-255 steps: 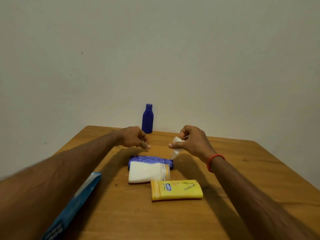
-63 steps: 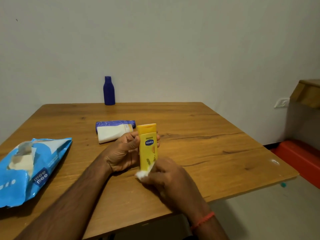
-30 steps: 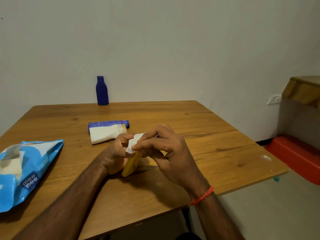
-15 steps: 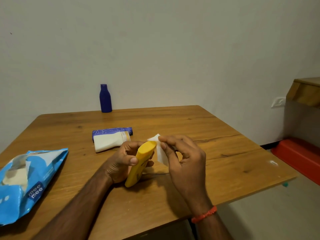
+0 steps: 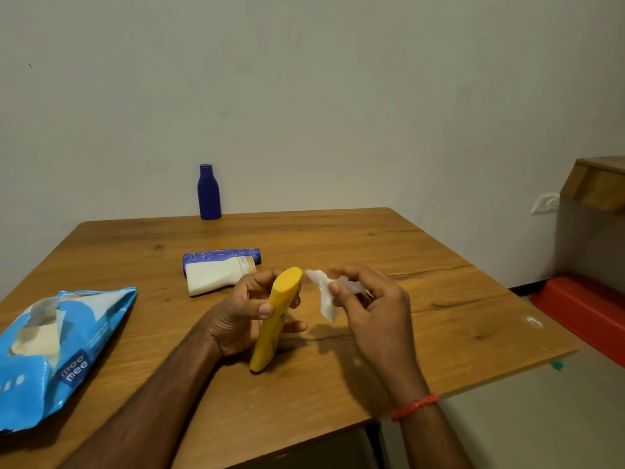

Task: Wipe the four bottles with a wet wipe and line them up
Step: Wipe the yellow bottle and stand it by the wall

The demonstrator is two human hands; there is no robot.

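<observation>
the left hand (image 5: 243, 313) reaches in from the lower left, forearm over the table (image 5: 372, 238). its fingers and thumb are curled round the yellow bottle (image 5: 275, 316), with the thumb pressed on the near side about halfway up. the right hand (image 5: 375, 306) hangs just to the right, apart from the bottle, and wears a red thread band (image 5: 415, 406) on the wrist. its thumb and fingers pinch a crumpled white wet wipe (image 5: 324, 296). the wipe hangs between that hand and the bottle's raised end and does not seem to touch the bottle.

the yellow bottle is in front of the person, tilted, with its flat cap end up and leaning toward the far right. its lower end is at the wood, though i cannot tell if it rests there. it shows mostly a narrow plain yellow side, and no label can be read.

behind the left hand a white bottle (image 5: 214, 277) lies on its side with its cap to the right. it touches a purple patterned bottle (image 5: 220, 257) lying parallel just behind it. a dark blue bottle (image 5: 209, 192) stands upright at the table's far edge by the wall, well apart from the others. at the left a blue wipes pack (image 5: 67, 343) lies open, cut off by the frame edge. the right hand's fingertips are blurred. a red tub (image 5: 585, 309) on the floor at the right is partly cut off.
</observation>
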